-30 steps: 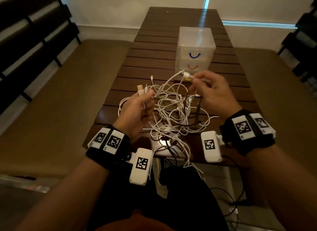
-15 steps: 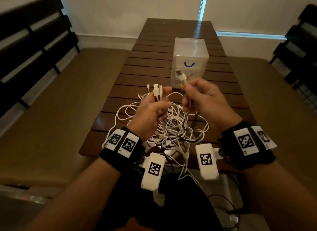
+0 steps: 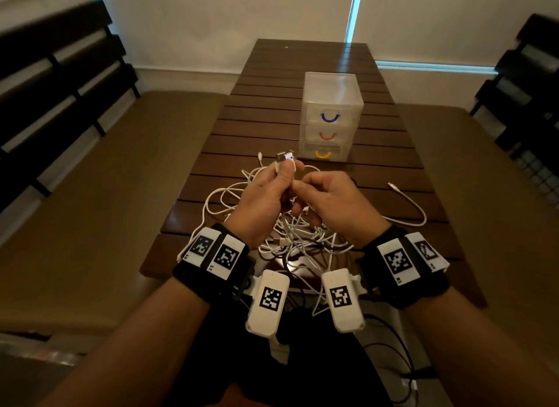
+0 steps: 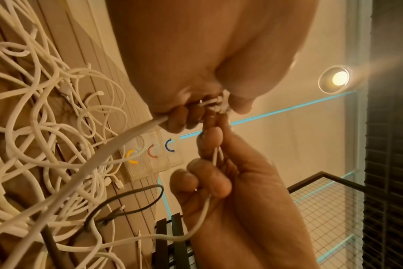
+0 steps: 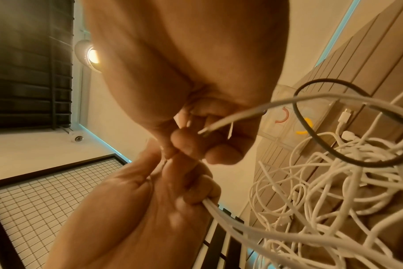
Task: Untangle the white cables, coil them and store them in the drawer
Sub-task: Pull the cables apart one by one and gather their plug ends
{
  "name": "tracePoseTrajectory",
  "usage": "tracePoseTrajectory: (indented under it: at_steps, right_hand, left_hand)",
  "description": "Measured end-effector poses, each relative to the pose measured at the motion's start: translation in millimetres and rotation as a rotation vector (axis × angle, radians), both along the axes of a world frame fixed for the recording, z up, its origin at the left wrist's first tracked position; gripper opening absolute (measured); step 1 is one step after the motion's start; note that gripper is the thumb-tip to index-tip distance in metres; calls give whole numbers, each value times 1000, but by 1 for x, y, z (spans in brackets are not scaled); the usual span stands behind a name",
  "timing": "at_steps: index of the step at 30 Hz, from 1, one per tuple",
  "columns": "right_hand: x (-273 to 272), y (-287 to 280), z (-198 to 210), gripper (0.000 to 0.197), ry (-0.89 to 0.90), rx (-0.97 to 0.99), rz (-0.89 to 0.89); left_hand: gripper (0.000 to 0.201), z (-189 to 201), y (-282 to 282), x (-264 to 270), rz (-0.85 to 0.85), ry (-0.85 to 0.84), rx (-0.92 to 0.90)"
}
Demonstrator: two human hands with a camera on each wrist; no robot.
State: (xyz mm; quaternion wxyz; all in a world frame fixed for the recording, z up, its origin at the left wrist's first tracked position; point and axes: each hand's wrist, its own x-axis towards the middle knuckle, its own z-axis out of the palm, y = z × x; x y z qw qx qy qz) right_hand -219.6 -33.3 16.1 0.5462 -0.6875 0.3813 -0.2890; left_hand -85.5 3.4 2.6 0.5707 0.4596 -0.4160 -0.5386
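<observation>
A tangle of white cables (image 3: 290, 234) lies on the near end of the wooden table (image 3: 302, 61), with a black cable (image 4: 127, 200) mixed in. My left hand (image 3: 286, 176) grips a bunch of cable ends, and their USB plugs (image 3: 285, 157) stick up above the fingers. My right hand (image 3: 300, 189) is right beside it and pinches a thin white cable (image 4: 215, 154) just below the left fingers. The clear drawer unit (image 3: 331, 113) stands behind the hands, all three drawers closed, with blue, red and yellow handles.
One white cable (image 3: 411, 208) trails out to the right on the table, its end free. Padded benches run along both sides of the table. Dark slatted chair backs stand at the far left and right. Cables hang over the near table edge toward my lap.
My hands have come together. The right hand no longer holds a plug up and now pinches a cable beside the left hand. A white cable now lies out to the right.
</observation>
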Motion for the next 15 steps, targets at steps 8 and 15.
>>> tracePoseTrajectory:
  at_steps: [8,15]
  right_hand:
    - [-20,-3,-10,20,164,-91,81]
    - [-61,-35,-27,21,437,-194,15]
  left_hand:
    - [36,9,-4,-5,108,80,-18]
    - [39,35,0,18,107,307,-82]
